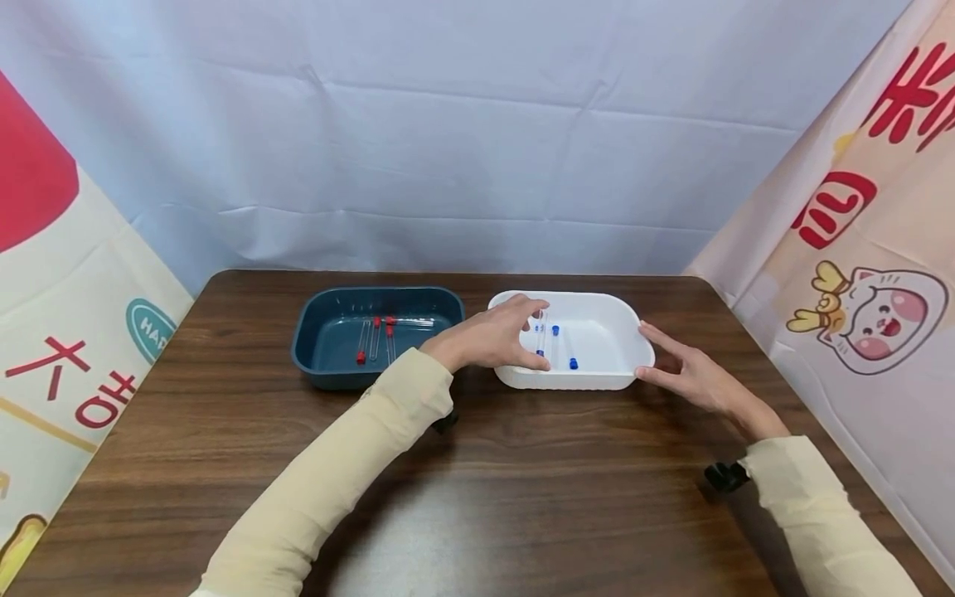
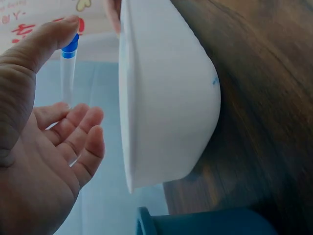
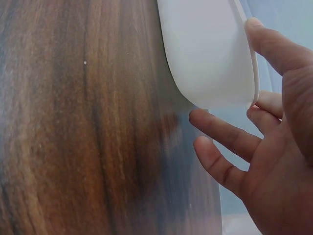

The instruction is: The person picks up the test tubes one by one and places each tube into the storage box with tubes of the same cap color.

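Observation:
My left hand (image 1: 496,333) is over the left end of the white basin (image 1: 608,375). Its thumb and fingertips pinch a clear test tube (image 2: 68,81) by its two ends, the thumb on the blue cap (image 2: 71,45). Several blue-capped tubes lie in the basin, one with its blue cap (image 1: 573,363) near the front wall. At the basin's right end, my right hand (image 1: 690,375) touches the rim with its thumb and fingertips spread and fairly straight. In the right wrist view, the lower fingers of this hand (image 3: 274,152) extend beside the basin's outer wall.
Left of the white basin stands a dark teal basin (image 1: 304,365). It holds several red-capped tubes (image 1: 361,357). Both basins are on the brown wooden table (image 1: 477,489) near its back edge. A pale cloth (image 1: 448,166) hangs behind the table, with printed sheets at both sides.

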{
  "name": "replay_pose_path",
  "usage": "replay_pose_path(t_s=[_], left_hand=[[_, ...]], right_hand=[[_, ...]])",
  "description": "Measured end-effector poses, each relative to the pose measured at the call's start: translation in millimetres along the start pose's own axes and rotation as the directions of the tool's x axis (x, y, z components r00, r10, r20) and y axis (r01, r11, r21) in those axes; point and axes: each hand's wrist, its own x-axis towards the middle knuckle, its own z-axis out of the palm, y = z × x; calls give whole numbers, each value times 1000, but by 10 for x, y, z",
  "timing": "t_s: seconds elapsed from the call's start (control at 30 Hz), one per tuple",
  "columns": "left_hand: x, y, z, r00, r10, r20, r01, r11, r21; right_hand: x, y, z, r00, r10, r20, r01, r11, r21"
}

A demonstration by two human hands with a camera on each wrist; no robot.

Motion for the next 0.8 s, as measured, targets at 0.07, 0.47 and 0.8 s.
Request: replay_pose_path(t_s=[0.07, 0.47, 0.8], left_hand=[[44, -26, 13, 1000, -7, -4, 7, 1000, 15], [240, -76, 86, 1000, -16, 21, 12, 984, 177], [346, -88, 139, 998, -48, 48, 35, 967, 251]], right_hand=[[-4, 4, 1, 1000, -3, -3, 3, 1000, 1], [-12, 10, -5, 1000, 2, -8, -2, 1000, -3], [-12, 7, 3, 1000, 7, -5, -7, 1000, 8]])
